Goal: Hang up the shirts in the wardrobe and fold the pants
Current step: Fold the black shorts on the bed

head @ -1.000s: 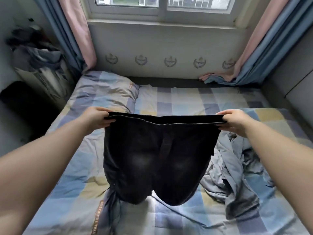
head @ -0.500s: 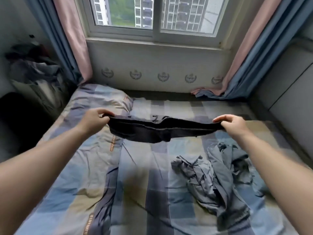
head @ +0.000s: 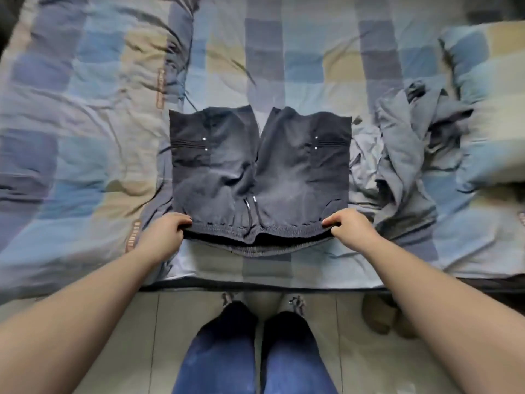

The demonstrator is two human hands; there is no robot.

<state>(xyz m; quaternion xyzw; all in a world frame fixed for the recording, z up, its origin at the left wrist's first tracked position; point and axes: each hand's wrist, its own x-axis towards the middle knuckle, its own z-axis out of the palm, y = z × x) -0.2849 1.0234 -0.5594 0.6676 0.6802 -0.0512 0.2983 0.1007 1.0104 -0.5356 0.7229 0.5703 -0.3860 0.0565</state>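
A checked quilt (head: 71,123) is lying rumpled over the left of the bed. The left hand (head: 164,231) is pinching the left end of the waistband of the dark shorts (head: 258,172), fingers curled over the elastic. The shorts are lying flat on the checked sheet (head: 267,69) near the bed's front edge, legs pointing away from the person, drawstring (head: 250,214) trailing at the middle. The right hand (head: 352,226) is gripping the waistband's right end in the same curled pinch. Just beside the shorts on the right, a grey shirt (head: 403,155) is sitting crumpled, and a pillow (head: 488,109) is lying beyond it.
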